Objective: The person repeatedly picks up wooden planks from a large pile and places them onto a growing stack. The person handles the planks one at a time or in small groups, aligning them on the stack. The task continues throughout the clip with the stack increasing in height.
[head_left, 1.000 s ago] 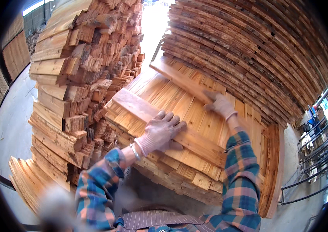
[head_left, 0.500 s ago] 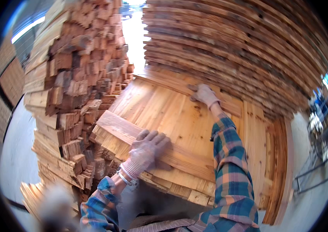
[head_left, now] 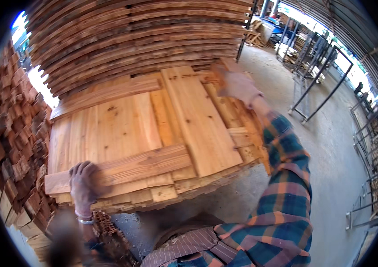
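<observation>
The near strip (head_left: 146, 163) and far strip (head_left: 109, 97) are already lying across the stack (head_left: 109, 129), gaps showing at right, while the left hand (head_left: 83, 180) is laying close-set fingers, grip unclear, over the former and the right hand (head_left: 238, 84), fingers too blurred to tell, is reaching over the edge board (head_left: 254, 131).

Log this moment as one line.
left hand: on near crosswise board, left end | right hand: blurred, at right-edge boards, grip unclear | far crosswise board: untouched

Grey floor (head_left: 327, 147), dark metal frames (head_left: 328, 93) at right, ridged roof (head_left: 362, 26), bright daylight (head_left: 40, 82) at far left
</observation>
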`<move>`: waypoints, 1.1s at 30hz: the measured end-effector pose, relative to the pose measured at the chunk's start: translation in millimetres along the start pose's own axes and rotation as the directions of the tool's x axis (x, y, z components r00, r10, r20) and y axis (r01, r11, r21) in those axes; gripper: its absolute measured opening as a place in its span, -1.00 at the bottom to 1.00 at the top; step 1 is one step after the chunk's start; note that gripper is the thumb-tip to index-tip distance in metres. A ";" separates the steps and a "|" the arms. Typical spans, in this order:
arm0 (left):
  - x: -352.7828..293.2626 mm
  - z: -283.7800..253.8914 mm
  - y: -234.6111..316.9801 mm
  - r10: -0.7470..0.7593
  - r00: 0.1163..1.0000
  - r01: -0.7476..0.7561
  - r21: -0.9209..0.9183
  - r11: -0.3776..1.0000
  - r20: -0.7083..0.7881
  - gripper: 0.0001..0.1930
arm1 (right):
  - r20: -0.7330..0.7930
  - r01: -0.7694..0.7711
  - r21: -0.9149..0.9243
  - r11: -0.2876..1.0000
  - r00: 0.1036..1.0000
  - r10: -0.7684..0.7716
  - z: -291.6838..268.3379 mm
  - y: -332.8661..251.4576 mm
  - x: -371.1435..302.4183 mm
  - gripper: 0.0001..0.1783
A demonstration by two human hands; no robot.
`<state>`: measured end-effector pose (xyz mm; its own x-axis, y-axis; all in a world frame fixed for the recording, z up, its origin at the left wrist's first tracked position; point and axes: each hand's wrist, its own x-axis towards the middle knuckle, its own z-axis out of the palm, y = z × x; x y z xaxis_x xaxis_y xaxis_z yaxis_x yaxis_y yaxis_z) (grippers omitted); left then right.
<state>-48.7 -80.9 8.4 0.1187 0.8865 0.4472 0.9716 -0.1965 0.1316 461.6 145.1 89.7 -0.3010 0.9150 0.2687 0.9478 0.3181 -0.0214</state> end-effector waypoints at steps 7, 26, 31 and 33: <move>12.2 2.3 11.2 0.045 0.999 -0.048 -0.142 0.989 -0.022 -0.42 | 0.384 -0.591 0.698 0.404 0.786 0.485 27.1 136.0 -136.9 -0.16; 7.1 0.6 23.2 -0.154 0.988 0.154 -0.041 0.987 -0.001 -0.82 | 0.424 -0.481 0.841 0.247 0.870 0.250 26.2 133.0 -140.7 -0.33; 16.0 21.5 16.6 -0.168 0.977 0.165 -0.032 0.986 -0.128 -0.81 | 0.150 -0.218 0.765 0.606 0.975 0.162 -47.8 65.6 -124.7 -0.23; 22.6 21.9 16.7 -0.144 0.978 0.138 -0.052 0.989 -0.151 -0.79 | 0.091 -0.110 0.709 0.697 0.994 0.064 -66.7 23.7 -124.2 -0.18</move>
<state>-25.3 -55.0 1.3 -0.0547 0.8320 0.5521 0.9668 -0.0941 0.2376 528.5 22.4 120.0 -0.2479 0.9524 0.1776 0.6193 0.2967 -0.7269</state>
